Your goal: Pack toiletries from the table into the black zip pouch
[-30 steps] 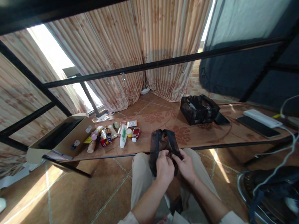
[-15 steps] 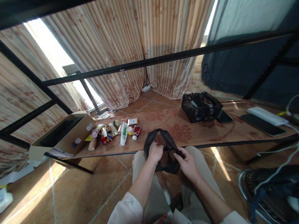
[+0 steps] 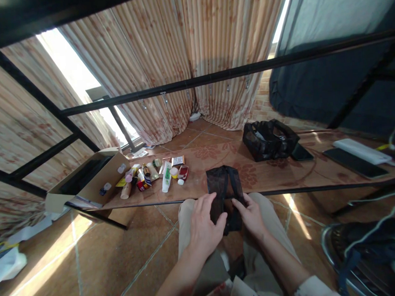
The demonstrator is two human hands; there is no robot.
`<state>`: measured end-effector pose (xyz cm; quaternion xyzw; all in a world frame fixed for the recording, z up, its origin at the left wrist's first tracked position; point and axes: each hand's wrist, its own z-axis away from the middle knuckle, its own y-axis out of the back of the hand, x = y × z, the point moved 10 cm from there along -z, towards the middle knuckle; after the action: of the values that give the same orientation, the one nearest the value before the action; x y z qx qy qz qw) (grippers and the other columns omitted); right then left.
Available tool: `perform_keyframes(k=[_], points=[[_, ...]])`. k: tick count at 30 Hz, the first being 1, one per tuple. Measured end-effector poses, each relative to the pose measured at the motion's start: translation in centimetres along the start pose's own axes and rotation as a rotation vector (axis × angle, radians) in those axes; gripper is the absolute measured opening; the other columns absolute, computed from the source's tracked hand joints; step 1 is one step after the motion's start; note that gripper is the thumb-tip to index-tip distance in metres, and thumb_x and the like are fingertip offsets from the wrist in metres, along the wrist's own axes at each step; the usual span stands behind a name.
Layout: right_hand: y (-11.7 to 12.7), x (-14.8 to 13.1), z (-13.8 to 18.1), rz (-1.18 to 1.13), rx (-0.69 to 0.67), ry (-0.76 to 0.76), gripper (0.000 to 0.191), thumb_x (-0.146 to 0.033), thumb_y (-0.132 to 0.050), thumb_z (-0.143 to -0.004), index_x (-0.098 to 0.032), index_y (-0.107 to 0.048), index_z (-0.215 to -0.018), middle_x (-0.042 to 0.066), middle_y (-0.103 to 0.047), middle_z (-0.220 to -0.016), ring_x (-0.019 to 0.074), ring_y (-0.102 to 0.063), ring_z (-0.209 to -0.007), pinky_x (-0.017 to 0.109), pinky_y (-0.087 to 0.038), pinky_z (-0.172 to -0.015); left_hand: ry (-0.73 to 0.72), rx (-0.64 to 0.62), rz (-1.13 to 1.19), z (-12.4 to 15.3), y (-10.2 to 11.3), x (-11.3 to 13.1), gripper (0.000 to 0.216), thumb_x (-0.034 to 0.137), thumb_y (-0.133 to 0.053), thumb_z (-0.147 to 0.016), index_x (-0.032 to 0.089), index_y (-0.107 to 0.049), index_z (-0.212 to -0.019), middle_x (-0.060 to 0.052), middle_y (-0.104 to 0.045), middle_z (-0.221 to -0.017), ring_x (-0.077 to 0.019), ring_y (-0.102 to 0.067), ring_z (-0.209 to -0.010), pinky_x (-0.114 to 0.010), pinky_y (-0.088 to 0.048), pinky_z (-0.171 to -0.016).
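A flat black mesh pouch [image 3: 225, 186] hangs half over the near edge of the low patterned table [image 3: 271, 175], above my knees. My left hand [image 3: 206, 225] lies on its near left part with the fingers spread across the mesh. The right side is gripped by my right hand [image 3: 252, 213], fingers curled round the edge. A second black mesh bag [image 3: 269, 140] stands open farther back on the table.
Several small tubes and bottles [image 3: 155, 174] lie in a cluster left of the pouch, beside an open cardboard box [image 3: 86, 182]. A dark phone [image 3: 355, 162], a white slab [image 3: 361, 150] and cables sit at the right. Black metal bars [image 3: 213, 78] cross overhead.
The pouch, held open and rounded between both hands, is now flattened onto the table edge. My left hand went from gripping the rim to lying spread on it.
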<state>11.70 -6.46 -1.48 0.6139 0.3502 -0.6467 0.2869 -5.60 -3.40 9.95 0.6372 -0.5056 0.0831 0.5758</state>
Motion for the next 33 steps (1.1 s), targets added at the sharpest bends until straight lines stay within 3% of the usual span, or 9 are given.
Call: perform_keyframes(k=[4, 7, 10, 17, 22, 25, 29, 33], points=[[-0.2, 0.1, -0.3, 0.002, 0.012, -0.005, 0.042, -0.048, -0.069, -0.073, -0.016, -0.066, -0.100, 0.007, -0.074, -0.091, 0.0233, -0.066, -0.083, 0.034, -0.052, -0.074, 0.066, -0.097, -0.085, 2.0, -2.4, -2.6, 0.080, 0.030, -0.075, -0.069, 0.024, -0.039, -0.140, -0.012, -0.053, -0.130, -0.0282, -0.051, -0.121, -0.045, -0.044, -0.103], [-0.3, 0.1, -0.5, -0.033, 0.012, -0.028, 0.044, -0.051, -0.070, -0.071, -0.016, -0.066, -0.098, 0.007, -0.073, -0.088, 0.0223, -0.066, -0.079, 0.034, -0.053, -0.072, 0.156, -0.144, -0.105, 2.9, -4.4, -5.0, 0.068, 0.032, -0.063, -0.081, 0.020, -0.036, -0.142, -0.014, -0.054, -0.125, -0.0280, -0.056, -0.114, -0.044, -0.048, -0.097], [-0.4, -0.3, -0.6, -0.035, -0.015, -0.007, 0.042, -0.052, -0.070, -0.072, -0.018, -0.066, -0.097, 0.007, -0.073, -0.093, 0.0233, -0.066, -0.085, 0.034, -0.053, -0.076, 0.197, -0.135, -0.080, 2.4, -5.1, -6.5, 0.054, 0.028, -0.047, -0.090, 0.016, -0.037, -0.142, -0.016, -0.056, -0.125, -0.0269, -0.059, -0.111, -0.043, -0.049, -0.095], [0.5, 0.2, -1.5, 0.158, -0.004, 0.068, 0.035, -0.056, -0.048, -0.087, -0.027, -0.064, -0.099, 0.005, -0.072, -0.100, 0.0244, -0.066, -0.092, 0.033, -0.052, -0.075, 0.223, -0.003, 0.059, -2.1, -2.6, -7.3, 0.047, 0.010, -0.039, -0.087, 0.020, -0.052, -0.131, -0.009, -0.063, -0.127, -0.0206, -0.058, -0.118, -0.036, -0.043, -0.105], [-0.1, 0.4, -1.5, 0.142, -0.058, 0.072, 0.046, -0.055, -0.035, -0.092, -0.023, -0.059, -0.115, 0.008, -0.069, -0.092, 0.0219, -0.065, -0.081, 0.035, -0.053, -0.071, 0.377, 0.064, 0.039, -5.2, -1.1, -8.7, 0.038, 0.013, -0.043, -0.084, 0.019, -0.062, -0.117, -0.009, -0.072, -0.107, -0.0226, -0.066, -0.104, -0.035, -0.048, -0.096], [-1.2, -0.3, -1.3, 0.206, -0.124, 0.129, 0.044, -0.049, -0.048, -0.088, -0.021, -0.057, -0.121, 0.008, -0.066, -0.104, 0.0202, -0.063, -0.086, 0.035, -0.052, -0.077, 0.453, 0.035, -0.008, -6.8, -1.3, -9.3, 0.030, 0.016, -0.044, -0.083, 0.017, -0.066, -0.103, -0.010, -0.073, -0.091, -0.0238, -0.069, -0.092, -0.034, -0.050, -0.087], [-3.1, -0.5, -1.4, 0.320, -0.241, 0.205, 0.055, -0.035, -0.064, -0.077, -0.024, -0.052, -0.129, 0.009, -0.059, -0.120, 0.0197, -0.061, -0.094, 0.034, -0.052, -0.077, 0.457, 0.018, -0.080, -8.6, -1.6, -8.8, 0.027, 0.019, -0.048, -0.081, 0.016, -0.066, -0.100, -0.013, -0.073, -0.092, -0.0259, -0.069, -0.091, -0.034, -0.050, -0.084], [-3.3, 0.4, -3.8, 0.429, -0.211, 0.186, 0.059, -0.031, -0.066, -0.071, -0.021, -0.052, -0.128, 0.007, -0.063, -0.107, 0.0173, -0.061, -0.082, 0.033, -0.051, -0.071, 0.438, 0.007, -0.101, -9.6, -2.1, -8.5, 0.029, 0.024, -0.051, -0.082, 0.015, -0.066, -0.105, -0.014, -0.073, -0.097, -0.0269, -0.068, -0.094, -0.034, -0.049, -0.084]])
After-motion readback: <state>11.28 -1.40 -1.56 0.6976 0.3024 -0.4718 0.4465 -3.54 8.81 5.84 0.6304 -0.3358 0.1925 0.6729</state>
